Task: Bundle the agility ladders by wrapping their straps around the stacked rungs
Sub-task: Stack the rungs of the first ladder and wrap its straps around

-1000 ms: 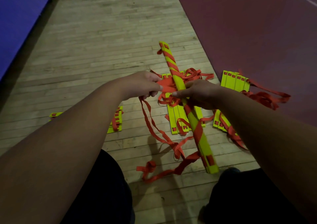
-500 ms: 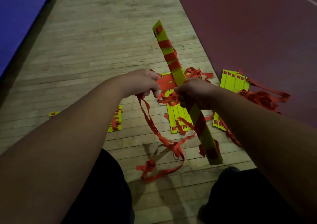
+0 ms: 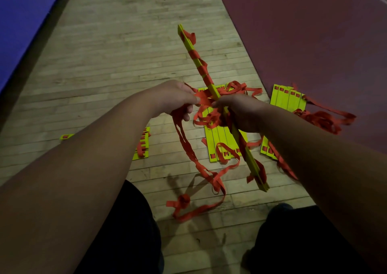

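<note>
Here the right hand (image 3: 240,112) has its grip clamped on the stack of yellow rungs (image 3: 206,78) held tilted above the wooden floor (image 3: 125,64), while the left hand (image 3: 176,99) pinches the red strap (image 3: 188,148) trailing down beside it.

One head-worn camera (wide-angle) looks forward and steeply down, close over the wooden floor (image 3: 125,64).

Smooth yellow plastic rungs (image 3: 200,64), matt red woven-cloth strap (image 3: 186,145), worn wooden plank floor (image 3: 125,53), matt maroon mat (image 3: 314,43).
</note>
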A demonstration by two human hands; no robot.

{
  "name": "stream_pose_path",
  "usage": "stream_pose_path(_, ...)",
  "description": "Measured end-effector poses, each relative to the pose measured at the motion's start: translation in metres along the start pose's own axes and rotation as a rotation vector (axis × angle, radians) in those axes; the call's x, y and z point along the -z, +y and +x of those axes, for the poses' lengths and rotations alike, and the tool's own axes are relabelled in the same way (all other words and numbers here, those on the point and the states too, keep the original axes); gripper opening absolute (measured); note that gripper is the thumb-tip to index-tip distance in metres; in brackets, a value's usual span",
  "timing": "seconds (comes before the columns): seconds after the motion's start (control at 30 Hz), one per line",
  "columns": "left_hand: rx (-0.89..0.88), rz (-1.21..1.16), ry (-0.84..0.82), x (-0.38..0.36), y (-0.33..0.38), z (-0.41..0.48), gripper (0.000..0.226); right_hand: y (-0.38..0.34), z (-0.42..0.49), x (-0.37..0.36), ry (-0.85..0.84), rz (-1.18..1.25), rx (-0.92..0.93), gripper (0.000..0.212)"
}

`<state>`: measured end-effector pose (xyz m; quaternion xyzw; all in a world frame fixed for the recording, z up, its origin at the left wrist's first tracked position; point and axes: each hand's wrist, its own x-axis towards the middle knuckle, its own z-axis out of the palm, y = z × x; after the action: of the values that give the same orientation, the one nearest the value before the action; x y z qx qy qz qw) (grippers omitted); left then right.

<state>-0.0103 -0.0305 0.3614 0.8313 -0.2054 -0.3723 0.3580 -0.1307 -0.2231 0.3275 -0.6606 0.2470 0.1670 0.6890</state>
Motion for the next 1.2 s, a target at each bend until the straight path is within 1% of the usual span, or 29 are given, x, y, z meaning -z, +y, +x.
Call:
stream_pose_path(0.13,-0.01,0.003,0.007,0.0,-0.001,0.0,0.017,0.001,0.001,0.002,-0.021,-0.037,0.01,0.044)
stream_pose_path(0.2,-0.019,-0.007,0.001,-0.001,0.0,-0.001,0.015,0.002,-0.002,0.002,-0.023,-0.098,0.03,0.032)
stream_pose_path(0.27,-0.028,-0.004,-0.012,-0.003,0.002,-0.002,0.016,0.005,-0.001,0.001,0.016,-0.129,0.04,0.021)
stream_pose_path(0.4,-0.035,-0.03,-0.045,-0.006,0.006,-0.005,0.017,0.009,-0.001,-0.001,0.016,-0.165,0.067,0.03)
stream_pose_path(0.57,-0.024,-0.1,-0.07,-0.009,0.009,-0.009,0.017,0.008,-0.003,0.001,0.026,-0.242,0.086,0.033)
stream_pose_path(0.63,-0.011,-0.119,-0.074,-0.009,0.01,-0.01,0.017,0.01,-0.003,0.001,0.024,-0.198,0.051,0.036)
stream_pose_path(0.67,-0.003,-0.125,-0.074,-0.009,0.01,-0.01,0.022,0.012,-0.002,-0.001,0.026,-0.178,0.033,0.034)
stream_pose_path(0.73,0.005,-0.142,-0.069,-0.009,0.011,-0.009,0.033,0.014,0.0,-0.001,0.078,-0.229,0.036,0.025)
stream_pose_path(0.8,0.008,-0.174,-0.071,-0.01,0.012,-0.008,0.034,0.013,0.002,-0.002,0.129,-0.323,0.061,0.012)
stream_pose_path(0.83,0.006,-0.187,-0.075,-0.01,0.012,-0.007,0.031,0.011,0.001,-0.002,0.141,-0.353,0.066,0.006)
stream_pose_path(0.87,0.002,-0.191,-0.08,-0.01,0.013,-0.007,0.025,0.01,0.001,-0.002,0.147,-0.366,0.066,0.007)
stream_pose_path(0.93,-0.006,-0.196,-0.089,-0.01,0.013,-0.007,0.015,0.009,0.001,-0.003,0.142,-0.352,0.056,0.021)
stream_pose_path(1.0,-0.006,-0.2,-0.086,-0.009,0.012,-0.007,0.014,0.011,0.003,-0.003,0.131,-0.344,0.079,0.024)
stream_pose_path(1.07,-0.001,-0.207,-0.073,-0.008,0.011,-0.007,0.014,0.013,0.005,-0.004,0.152,-0.383,0.121,0.019)
stream_pose_path(1.2,0.006,-0.208,-0.072,-0.006,0.008,-0.007,0.015,0.011,0.003,-0.005,0.21,-0.46,0.204,0.025)
